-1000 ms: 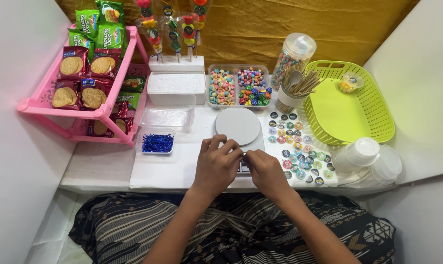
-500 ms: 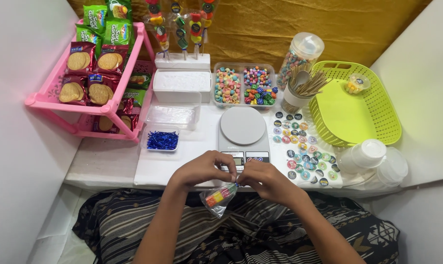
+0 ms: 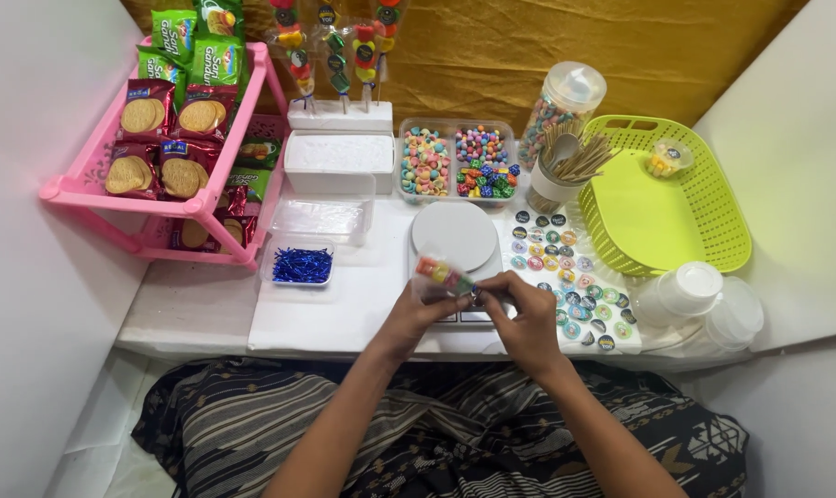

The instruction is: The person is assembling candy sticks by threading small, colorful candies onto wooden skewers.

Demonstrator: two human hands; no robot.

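Note:
My left hand [image 3: 416, 318] and my right hand [image 3: 527, 318] meet over the near edge of a small white kitchen scale [image 3: 455, 236]. Together they hold a small clear bag of coloured candy pieces [image 3: 439, 274], which tilts up and to the left. The fingertips of both hands pinch the bag's neck, where a blue twist tie shows. A tray of blue twist ties [image 3: 302, 266] lies to the left of my left hand. A sheet of round stickers [image 3: 567, 277] lies just right of my right hand.
A pink rack of biscuit packets [image 3: 174, 148] stands at the left. Behind the scale are two tubs of coloured candy [image 3: 458, 161], a white foam block with candy skewers [image 3: 338, 115], a candy jar [image 3: 559, 106] and a cup of sticks [image 3: 565, 166]. A green basket [image 3: 662, 198] and white lidded cups [image 3: 694, 295] are at the right.
My hands have lifted the candy bag from below the table edge, near my lap, up over the front of the scale. The bag now points up and left instead of hanging down.

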